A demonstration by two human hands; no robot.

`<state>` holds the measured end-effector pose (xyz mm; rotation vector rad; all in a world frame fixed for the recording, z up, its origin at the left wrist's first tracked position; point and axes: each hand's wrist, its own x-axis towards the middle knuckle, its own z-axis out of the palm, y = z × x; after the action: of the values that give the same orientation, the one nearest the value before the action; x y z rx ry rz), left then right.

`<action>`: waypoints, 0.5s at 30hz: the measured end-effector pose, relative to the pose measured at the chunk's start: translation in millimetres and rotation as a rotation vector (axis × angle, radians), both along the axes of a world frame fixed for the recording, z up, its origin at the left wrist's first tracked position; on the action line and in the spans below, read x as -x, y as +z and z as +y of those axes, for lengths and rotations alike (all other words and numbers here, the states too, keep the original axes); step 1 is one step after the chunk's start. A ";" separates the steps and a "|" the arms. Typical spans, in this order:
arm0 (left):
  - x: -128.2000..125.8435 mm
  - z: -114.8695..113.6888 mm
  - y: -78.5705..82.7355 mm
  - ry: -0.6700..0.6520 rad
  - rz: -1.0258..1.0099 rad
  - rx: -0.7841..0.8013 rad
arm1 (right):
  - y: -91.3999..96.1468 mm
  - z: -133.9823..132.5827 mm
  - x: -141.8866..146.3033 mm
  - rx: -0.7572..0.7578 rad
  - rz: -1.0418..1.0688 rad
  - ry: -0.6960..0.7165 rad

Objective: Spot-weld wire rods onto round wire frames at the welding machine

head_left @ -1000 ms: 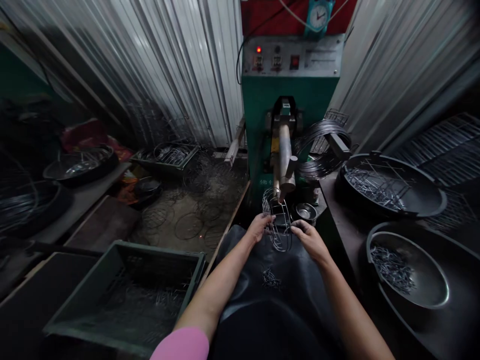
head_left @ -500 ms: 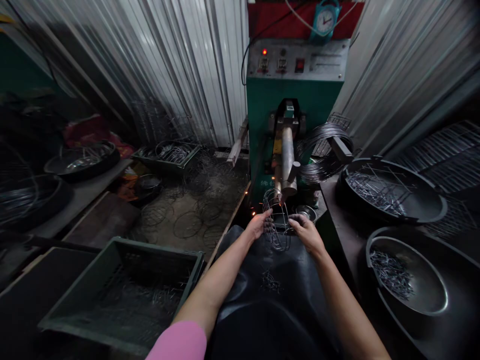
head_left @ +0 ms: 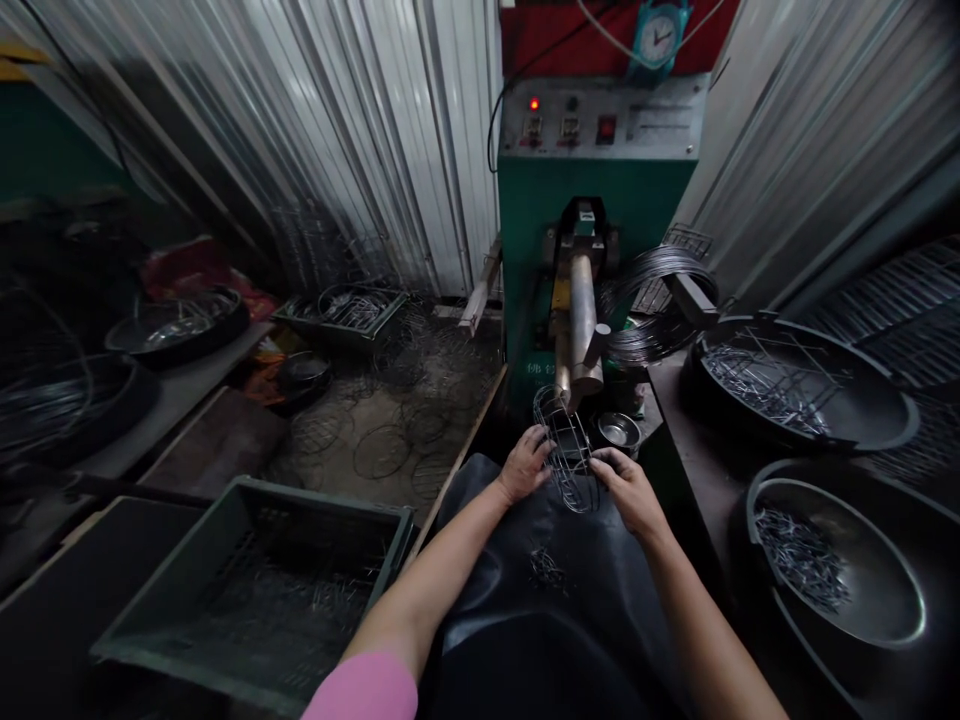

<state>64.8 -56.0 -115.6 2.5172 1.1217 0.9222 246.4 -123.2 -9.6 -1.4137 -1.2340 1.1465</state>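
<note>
Between my two hands is a small round wire basket [head_left: 573,488], tilted, its upper part at the electrode tips of a green spot welder [head_left: 585,330]. My left hand [head_left: 528,462] has its fingers curled on the left side of the wires. On the right side, my right hand [head_left: 626,485] pinches the frame between thumb and fingers. A black apron [head_left: 517,600] covers my lap, with a small heap of short wire pieces [head_left: 547,570] lying on it. Just behind my right hand stands a small metal bowl [head_left: 619,430].
Right of me, a black pan [head_left: 885,420] and a metal bowl [head_left: 892,610] hold short wire pieces. A wire coil [head_left: 652,345] hangs beside the welder. A green plastic crate [head_left: 187,650] stands at left, with wire rings [head_left: 379,452] on the floor beyond.
Sparks at the electrodes have gone. The wire basket is tilted differently, and my left hand has shifted its hold on it. The whole view has moved slightly.
</note>
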 end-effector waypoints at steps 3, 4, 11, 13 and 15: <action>2.8 -0.1 -2.7 -0.017 -0.063 0.017 | 3.9 7.3 -0.2 -0.015 -0.002 0.024; 3.3 -0.2 -3.2 -0.016 -0.077 0.028 | 4.4 10.4 -0.1 -0.017 -0.001 0.022; 3.8 2.6 -0.1 -0.032 -0.116 0.075 | 9.2 23.4 6.3 0.030 0.070 -0.021; 3.4 1.4 1.4 -0.019 -0.125 0.088 | 9.3 22.0 6.2 0.054 0.083 -0.033; 2.6 -0.4 1.9 -0.001 -0.131 0.086 | 6.9 17.8 2.7 0.069 0.081 -0.024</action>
<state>62.2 -56.4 -113.7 2.3523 1.0953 1.0010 243.7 -105.4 -2.6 -1.4159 -1.1274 1.2279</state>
